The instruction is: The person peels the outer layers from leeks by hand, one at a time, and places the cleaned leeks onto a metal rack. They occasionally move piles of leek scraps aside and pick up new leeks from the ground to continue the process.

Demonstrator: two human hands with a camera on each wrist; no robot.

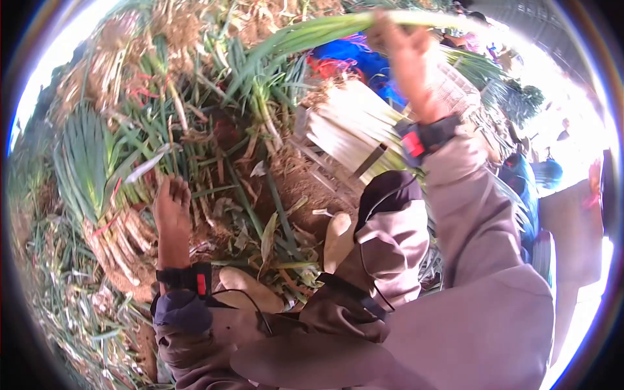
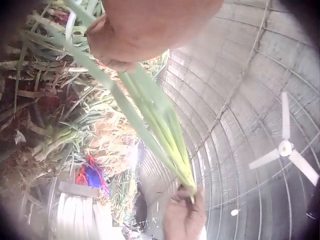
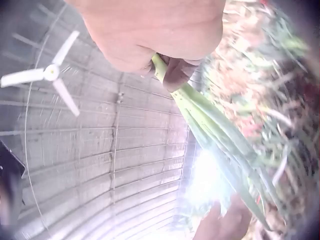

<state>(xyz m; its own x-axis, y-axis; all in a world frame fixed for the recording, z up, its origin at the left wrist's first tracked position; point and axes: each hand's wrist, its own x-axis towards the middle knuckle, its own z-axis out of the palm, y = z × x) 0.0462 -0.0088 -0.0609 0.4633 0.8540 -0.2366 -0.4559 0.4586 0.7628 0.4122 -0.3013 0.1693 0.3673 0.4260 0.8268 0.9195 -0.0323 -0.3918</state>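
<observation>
High at the top of the head view, my right hand [image 1: 409, 62] grips a long leek [image 1: 305, 31]. Its white stalk points right and its green leaves trail left. The right wrist view shows thumb and fingers [image 3: 177, 75] curled round the stalk where the leaves begin. My left hand [image 1: 173, 207] is low over the leek pile, fingers loosely bent, beside a tied bundle of leeks [image 1: 88, 162]. In the left wrist view, the held leek's leaves [image 2: 155, 110] pass behind the left hand [image 2: 150, 30], which shows nothing in its fingers.
A crate [image 1: 325, 172] of trimmed white leek stalks [image 1: 354, 123] stands before my knees. Blue and red ties [image 1: 364, 55] lie behind it. Loose leeks and leaf scraps [image 1: 84, 318] cover the ground at left. A cardboard box [image 1: 572, 214] is at right.
</observation>
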